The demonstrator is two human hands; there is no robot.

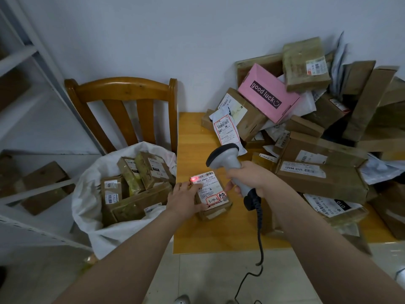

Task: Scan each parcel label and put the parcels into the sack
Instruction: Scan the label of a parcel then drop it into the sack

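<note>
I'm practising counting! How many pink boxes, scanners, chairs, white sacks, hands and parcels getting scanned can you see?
Pink box: 1
Scanner: 1
Wooden chair: 1
White sack: 1
Parcel being scanned: 1
Hands: 2, left hand and right hand
Total: 7

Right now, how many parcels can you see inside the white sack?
4 in the sack: a small box at left, two tilted boxes behind, a large box in front. Others may lie hidden beneath.
</note>
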